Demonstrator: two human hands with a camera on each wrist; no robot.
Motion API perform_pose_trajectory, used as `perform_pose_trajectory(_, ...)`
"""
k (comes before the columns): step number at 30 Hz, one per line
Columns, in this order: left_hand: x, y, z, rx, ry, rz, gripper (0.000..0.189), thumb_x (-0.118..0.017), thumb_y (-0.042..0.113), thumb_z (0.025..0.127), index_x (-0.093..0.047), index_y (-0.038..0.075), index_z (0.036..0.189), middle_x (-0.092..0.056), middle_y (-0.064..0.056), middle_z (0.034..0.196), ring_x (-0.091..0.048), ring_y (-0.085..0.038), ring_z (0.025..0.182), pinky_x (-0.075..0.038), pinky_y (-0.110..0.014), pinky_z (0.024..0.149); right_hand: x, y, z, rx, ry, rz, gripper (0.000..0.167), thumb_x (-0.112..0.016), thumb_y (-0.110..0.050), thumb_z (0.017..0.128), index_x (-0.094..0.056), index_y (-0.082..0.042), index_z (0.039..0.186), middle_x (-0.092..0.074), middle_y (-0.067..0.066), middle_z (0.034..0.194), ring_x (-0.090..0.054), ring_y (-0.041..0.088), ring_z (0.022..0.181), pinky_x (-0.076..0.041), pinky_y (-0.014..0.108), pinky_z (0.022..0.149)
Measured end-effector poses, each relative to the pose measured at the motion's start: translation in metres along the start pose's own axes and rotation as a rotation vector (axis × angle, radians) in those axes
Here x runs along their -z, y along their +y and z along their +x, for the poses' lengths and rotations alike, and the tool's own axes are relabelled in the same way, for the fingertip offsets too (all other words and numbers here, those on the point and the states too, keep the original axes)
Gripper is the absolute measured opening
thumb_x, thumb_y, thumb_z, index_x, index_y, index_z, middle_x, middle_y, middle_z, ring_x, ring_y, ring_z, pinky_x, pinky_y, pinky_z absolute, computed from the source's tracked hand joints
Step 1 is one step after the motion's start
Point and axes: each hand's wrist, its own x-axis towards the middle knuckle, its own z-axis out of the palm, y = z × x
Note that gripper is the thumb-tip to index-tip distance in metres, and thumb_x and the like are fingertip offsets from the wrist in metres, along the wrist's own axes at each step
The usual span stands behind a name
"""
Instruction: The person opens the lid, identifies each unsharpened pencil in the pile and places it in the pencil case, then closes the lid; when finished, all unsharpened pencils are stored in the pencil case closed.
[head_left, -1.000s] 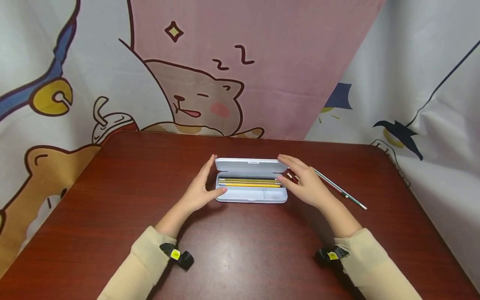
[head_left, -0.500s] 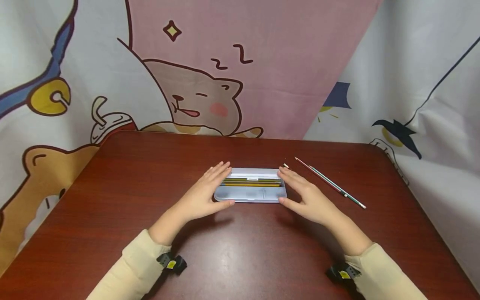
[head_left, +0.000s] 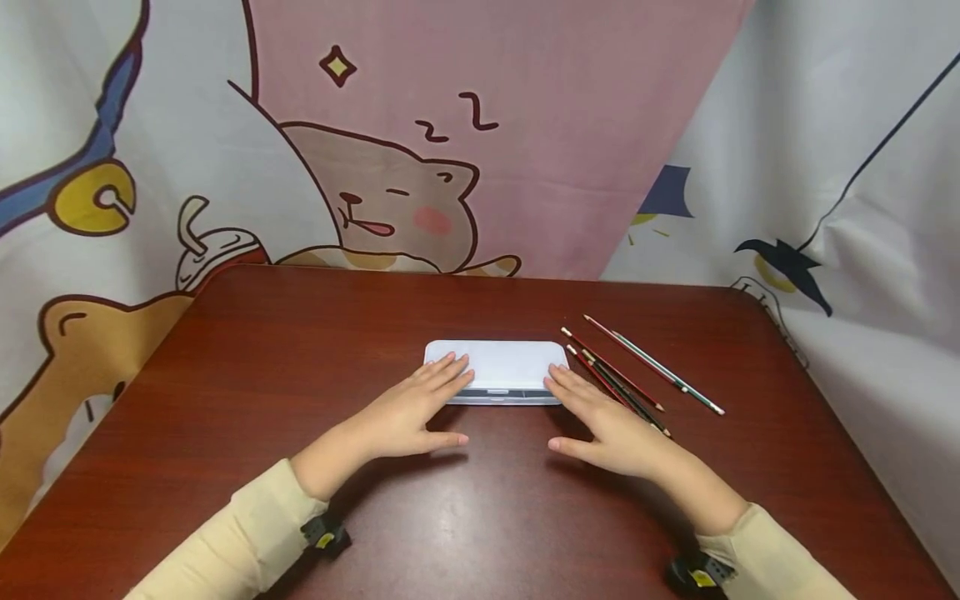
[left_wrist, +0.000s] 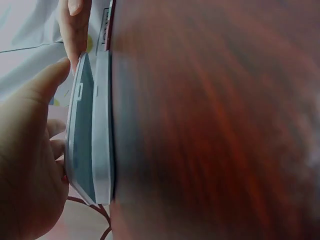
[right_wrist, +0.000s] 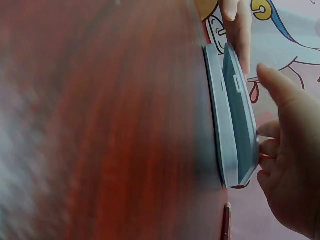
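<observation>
A white pencil case (head_left: 506,363) lies on the table, its lid lowered most of the way. A narrow gap shows along the front edge between lid (left_wrist: 75,135) and base (left_wrist: 102,140). My left hand (head_left: 405,418) rests its straight fingers on the lid's left end, thumb held off in front. On the right end, the fingers of my right hand (head_left: 611,423) touch the lid in the same manner. Seen from the right wrist, the lid (right_wrist: 243,125) slants over the base (right_wrist: 223,125), with fingers on its outer face. The pencils inside are hidden.
Right of the case lie loose pencils: a red one (head_left: 615,371), several dark and red ones (head_left: 621,390) partly behind my right hand, and a teal-and-white one (head_left: 671,375) farther right. A cartoon-print curtain (head_left: 555,125) stands behind the brown table (head_left: 337,325).
The lid has swung forward and down from upright, covering the yellow and dark pencils inside. Both hands have moved toward me with it, exposing more of the loose pencils on the right.
</observation>
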Motion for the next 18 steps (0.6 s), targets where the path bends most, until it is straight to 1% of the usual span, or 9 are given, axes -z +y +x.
perform_pose_trajectory(7, -0.006, 0.001, -0.002, 0.014, -0.058, 0.008, 0.084, -0.056, 0.056, 0.090, -0.027, 0.007, 0.151, -0.012, -0.013, 0.158, -0.006, -0.027, 0.144, -0.010, -0.042, 0.113, -0.008, 0.001, -0.001, 0.025, -0.009, -0.025, 0.082, -0.061, -0.052, 0.089, -0.031, -0.006, 0.150, -0.020, 0.012, 0.156, -0.017, 0.028, 0.142, -0.023, 0.050, 0.108)
perform_pose_trajectory(11, -0.007, 0.002, -0.002, 0.021, -0.073, 0.017, 0.083, -0.054, 0.058, 0.090, -0.027, 0.009, 0.151, -0.010, -0.012, 0.158, -0.005, -0.027, 0.144, -0.009, -0.041, 0.113, -0.010, 0.002, -0.001, 0.032, -0.005, -0.039, 0.082, -0.062, -0.052, 0.088, -0.032, -0.005, 0.149, -0.021, 0.013, 0.156, -0.017, 0.028, 0.142, -0.023, 0.051, 0.108)
perform_pose_trajectory(18, -0.008, 0.003, -0.003, 0.017, -0.062, -0.013, 0.083, -0.056, 0.056, 0.090, -0.029, 0.007, 0.151, -0.010, -0.013, 0.158, -0.005, -0.027, 0.144, -0.011, -0.044, 0.113, -0.012, 0.000, -0.002, 0.029, -0.007, -0.052, 0.081, -0.063, -0.051, 0.088, -0.034, -0.005, 0.148, -0.021, 0.013, 0.156, -0.018, 0.029, 0.142, -0.024, 0.050, 0.108)
